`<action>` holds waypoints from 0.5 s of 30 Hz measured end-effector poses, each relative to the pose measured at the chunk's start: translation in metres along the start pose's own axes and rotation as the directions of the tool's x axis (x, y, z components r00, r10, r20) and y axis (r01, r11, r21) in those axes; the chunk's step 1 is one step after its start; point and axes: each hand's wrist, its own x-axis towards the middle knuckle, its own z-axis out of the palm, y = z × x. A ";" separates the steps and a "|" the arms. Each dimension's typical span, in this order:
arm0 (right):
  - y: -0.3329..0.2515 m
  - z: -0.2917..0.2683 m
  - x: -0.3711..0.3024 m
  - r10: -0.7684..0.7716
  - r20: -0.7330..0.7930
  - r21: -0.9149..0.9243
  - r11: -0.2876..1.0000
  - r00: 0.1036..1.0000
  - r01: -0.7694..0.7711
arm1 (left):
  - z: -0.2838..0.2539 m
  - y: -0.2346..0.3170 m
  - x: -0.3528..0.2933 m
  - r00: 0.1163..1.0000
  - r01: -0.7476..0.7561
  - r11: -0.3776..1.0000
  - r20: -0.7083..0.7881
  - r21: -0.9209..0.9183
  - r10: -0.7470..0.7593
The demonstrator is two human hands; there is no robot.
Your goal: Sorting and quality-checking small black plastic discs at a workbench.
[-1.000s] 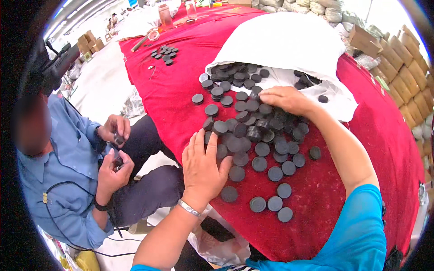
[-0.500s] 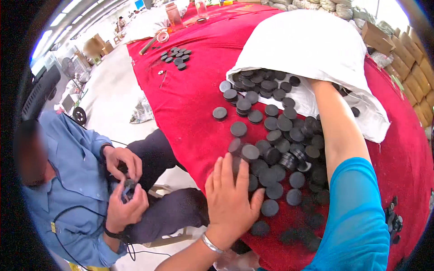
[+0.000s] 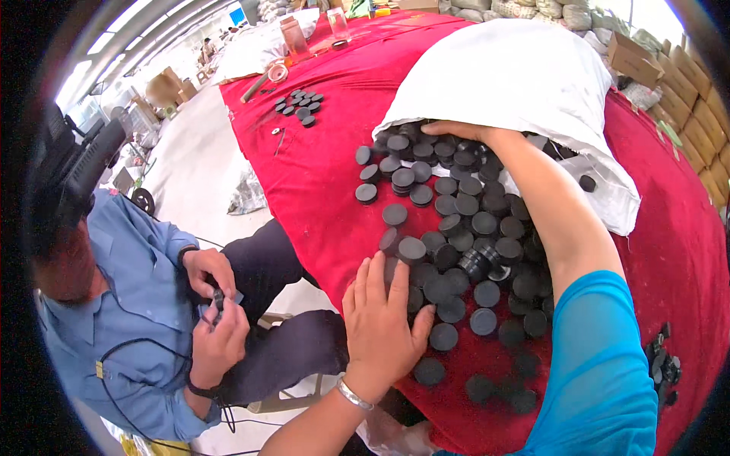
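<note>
My left hand point(image 3: 382, 319) lies at the table's left edge with its fingers spread, beside a loose heap of black round discs point(image 3: 483, 321); its fingertips reach the outermost ones. At the mouth of a white cloth sack point(image 3: 502, 76), my right hand point(image 3: 465, 132) rests over more discs, one digit stretched out to the left. The rest of its fingers are hidden among the discs and under the sack's edge. From that mouth the discs spill toward me over the red cloth point(image 3: 334, 175). Some stand on edge in a short row.
A person in a blue shirt point(image 3: 141, 281) sits at the left, holding a small dark piece in both hands. A separate group of discs point(image 3: 301, 105) lies at the far left of the cloth. Small dark parts point(image 3: 664, 365) lie at the right. Cartons point(image 3: 688, 114) are stacked beyond.
My right hand has come from inside the sack to its mouth, moving left, and discs there have shifted outward. My left hand has barely moved. The view has shifted slightly.
</note>
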 end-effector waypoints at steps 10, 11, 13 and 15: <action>0.019 0.029 -0.062 -0.249 0.255 0.364 0.920 0.934 0.145 | 0.001 -0.002 -0.006 0.998 -0.011 0.999 -0.054 0.034 0.013; 0.013 0.020 -0.073 -0.254 0.282 0.346 0.927 0.925 0.149 | 0.000 -0.004 -0.008 0.997 -0.014 0.999 -0.072 0.046 0.017; 0.024 0.011 -0.104 -0.146 0.265 0.181 0.978 0.953 0.100 | 0.007 0.001 -0.003 0.997 -0.031 0.999 -0.068 0.032 0.033; 0.016 -0.006 -0.129 -0.114 0.314 0.143 0.987 0.942 0.072 | 0.008 0.002 -0.001 0.998 -0.025 0.999 -0.060 0.036 0.027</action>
